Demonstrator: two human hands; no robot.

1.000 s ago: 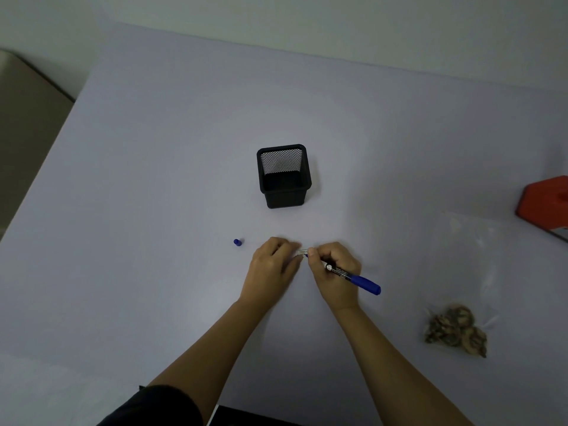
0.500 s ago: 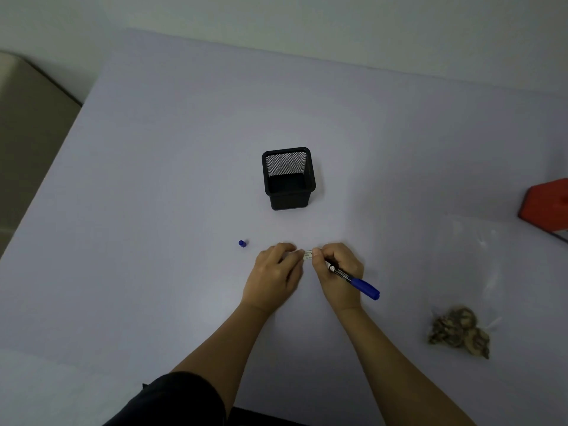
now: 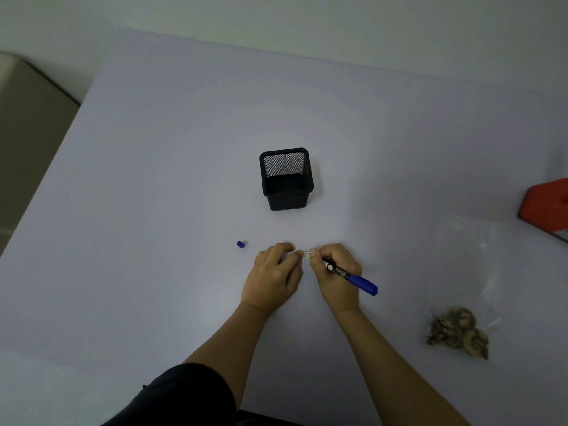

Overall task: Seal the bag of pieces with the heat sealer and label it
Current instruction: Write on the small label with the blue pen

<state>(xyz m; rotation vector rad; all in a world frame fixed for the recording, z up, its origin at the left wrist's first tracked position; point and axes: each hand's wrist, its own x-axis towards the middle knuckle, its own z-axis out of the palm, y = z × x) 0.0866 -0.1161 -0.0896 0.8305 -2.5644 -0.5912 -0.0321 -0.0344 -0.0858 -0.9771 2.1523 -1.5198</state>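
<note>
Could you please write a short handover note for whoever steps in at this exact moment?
Left hand: fingertips pinching the small label on the table.
Right hand: holds the uncapped blue marker and pinches the label's other end.
Marker cap lies left of the hands; mesh pen holder is behind them.
Clear bag of pieces lies at right, near the red heat sealer.
Left: stick the label on the bag. Whether the bag is sealed cannot be told.

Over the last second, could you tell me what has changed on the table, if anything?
Hardly anything. The left hand and right hand stay together over the small label, the right one still gripping the blue marker. Whether the label has shifted between the fingers is too small to tell. The marker cap, mesh pen holder, bag of pieces and red sealer lie as before.
</note>
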